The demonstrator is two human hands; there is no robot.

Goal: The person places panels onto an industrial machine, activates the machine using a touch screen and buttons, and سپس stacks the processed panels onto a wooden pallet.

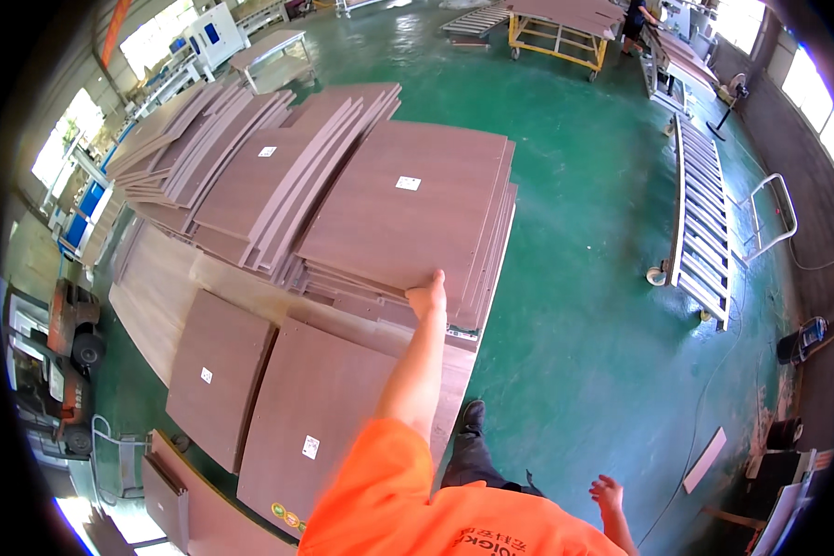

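Note:
My left hand (pixel 426 296) reaches forward to the near edge of a brown board (pixel 408 199), the top one of a stack. The thumb lies over that edge, and the fingers are mostly hidden below it. A small white label (pixel 409 183) is stuck on the board's face. Under it, several similar boards (pixel 496 241) lie with their edges slightly staggered. Down at my right side, my right hand (pixel 607 491) hangs away from everything, its fingers loosely apart with nothing in them.
More board stacks (pixel 320 139) lie to the left, and two labelled piles (pixel 221 375) are nearer me. A roller conveyor (pixel 701 222) stands on the green floor at right. A loose strip (pixel 705 460) and a cable lie there too. A forklift (pixel 74 347) stands far left.

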